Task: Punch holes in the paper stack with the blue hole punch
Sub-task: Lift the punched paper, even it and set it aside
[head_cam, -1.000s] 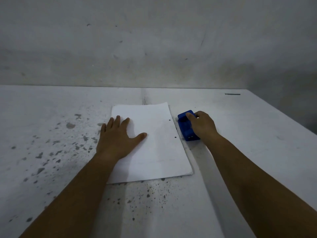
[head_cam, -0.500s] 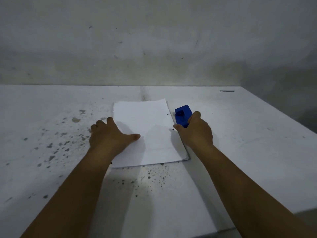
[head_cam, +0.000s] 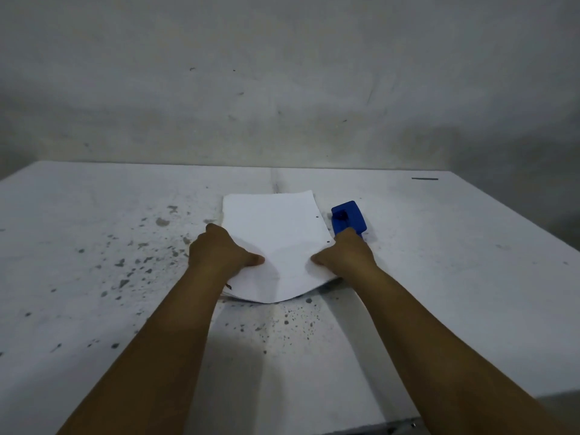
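A white paper stack (head_cam: 279, 233) lies in the middle of the table, with two small punched holes along its right edge. Its near edge bows upward off the table. My left hand (head_cam: 219, 255) grips the stack's left side, thumb on top. My right hand (head_cam: 345, 255) grips the stack's right side the same way. The blue hole punch (head_cam: 348, 218) sits on the table just right of the stack, beyond my right hand, with nothing holding it.
The white table (head_cam: 455, 262) carries dark paint specks left of and in front of the paper. A grey wall stands close behind the table's far edge. A short dark mark (head_cam: 424, 178) lies at the far right corner.
My right hand has let go of the hole punch and moved onto the paper's right side. My left hand has curled around the left edge, and the near edge of the stack has risen.
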